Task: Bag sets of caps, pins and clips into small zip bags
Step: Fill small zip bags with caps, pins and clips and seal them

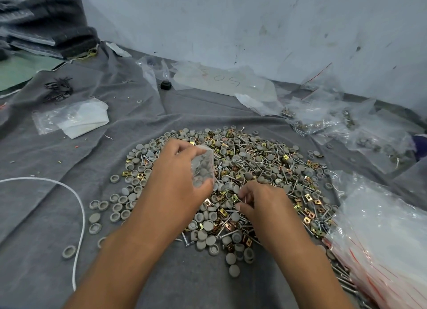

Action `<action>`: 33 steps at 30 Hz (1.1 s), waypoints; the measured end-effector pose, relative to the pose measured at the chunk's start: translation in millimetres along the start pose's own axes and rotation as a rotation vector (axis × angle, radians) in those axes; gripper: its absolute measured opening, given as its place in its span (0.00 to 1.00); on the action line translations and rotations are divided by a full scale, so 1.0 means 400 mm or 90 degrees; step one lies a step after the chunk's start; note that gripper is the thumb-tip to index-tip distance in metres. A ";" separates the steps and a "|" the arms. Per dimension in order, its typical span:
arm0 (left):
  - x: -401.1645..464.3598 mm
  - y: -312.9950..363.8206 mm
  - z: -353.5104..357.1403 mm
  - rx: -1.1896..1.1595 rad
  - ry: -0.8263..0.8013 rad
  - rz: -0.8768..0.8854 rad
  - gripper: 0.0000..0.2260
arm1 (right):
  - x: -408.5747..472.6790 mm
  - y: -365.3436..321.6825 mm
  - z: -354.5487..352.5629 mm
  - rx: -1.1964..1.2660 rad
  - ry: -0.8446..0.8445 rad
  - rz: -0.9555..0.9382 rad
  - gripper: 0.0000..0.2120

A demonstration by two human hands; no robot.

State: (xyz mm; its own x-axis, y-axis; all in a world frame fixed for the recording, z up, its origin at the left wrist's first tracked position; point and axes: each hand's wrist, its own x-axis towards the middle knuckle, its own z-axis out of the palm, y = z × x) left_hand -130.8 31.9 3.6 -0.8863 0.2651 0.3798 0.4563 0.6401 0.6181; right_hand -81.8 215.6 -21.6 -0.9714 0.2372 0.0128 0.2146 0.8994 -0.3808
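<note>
Right hand (258, 204) at 5 o'clock of the heap, fingers curled, pinching pins (242, 199) w/ gold clips (234, 196) just beside. Left hand (178, 181) grips small zip bag (203, 165), grey caps inside, over heap centre. Filled bags (335, 124) lie at 2 o'clock, near wall.

Left hand (178, 179) holds a small zip bag (203, 168); right hand (261, 204) seemingly pinches pins (245, 199).
</note>
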 end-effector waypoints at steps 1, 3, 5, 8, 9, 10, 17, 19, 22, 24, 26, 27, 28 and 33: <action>0.000 0.000 0.001 0.001 -0.002 0.001 0.22 | -0.003 -0.003 0.002 -0.010 0.007 0.006 0.11; -0.001 0.000 0.004 0.002 -0.006 0.002 0.23 | -0.009 -0.011 0.010 -0.045 0.036 0.011 0.13; -0.002 0.002 0.005 0.007 -0.007 0.001 0.24 | -0.012 -0.019 0.018 -0.079 0.071 0.012 0.11; -0.002 0.001 0.006 0.008 -0.010 0.005 0.24 | -0.009 -0.024 0.018 -0.082 0.098 0.014 0.05; -0.001 0.001 0.006 0.008 -0.011 0.005 0.24 | -0.006 -0.019 0.017 -0.075 0.105 0.018 0.05; -0.001 0.000 0.006 0.007 -0.012 0.006 0.24 | -0.003 -0.011 0.014 -0.066 0.112 0.020 0.06; -0.001 0.005 0.011 -0.012 -0.027 0.009 0.22 | 0.015 0.042 -0.042 0.203 0.156 0.025 0.04; -0.003 0.009 0.015 -0.005 -0.035 0.015 0.21 | 0.013 0.039 -0.063 0.307 0.167 -0.014 0.04; -0.005 0.017 0.020 -0.003 -0.046 0.022 0.20 | 0.000 0.012 -0.079 0.413 0.180 -0.107 0.05; -0.005 0.024 0.019 -0.001 -0.053 0.027 0.19 | -0.011 -0.014 -0.077 0.425 0.193 -0.178 0.05; -0.005 0.028 0.018 0.003 -0.062 0.029 0.19 | -0.019 -0.035 -0.069 0.412 0.201 -0.238 0.05; -0.005 0.028 0.018 0.002 -0.064 0.031 0.19 | -0.021 -0.042 -0.064 0.376 0.220 -0.265 0.06; -0.004 0.028 0.019 0.000 -0.066 0.033 0.18 | -0.021 -0.048 -0.059 0.324 0.244 -0.286 0.06; -0.003 0.023 0.022 -0.003 -0.065 0.034 0.15 | -0.017 -0.060 -0.038 0.232 0.291 -0.304 0.05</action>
State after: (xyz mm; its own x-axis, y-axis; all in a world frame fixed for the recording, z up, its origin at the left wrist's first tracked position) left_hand -126.1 43.7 2.8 -0.8637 0.3711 0.3411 0.5039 0.6191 0.6024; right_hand -78.8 198.0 1.6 -0.7938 0.0519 0.6059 -0.3445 0.7827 -0.5184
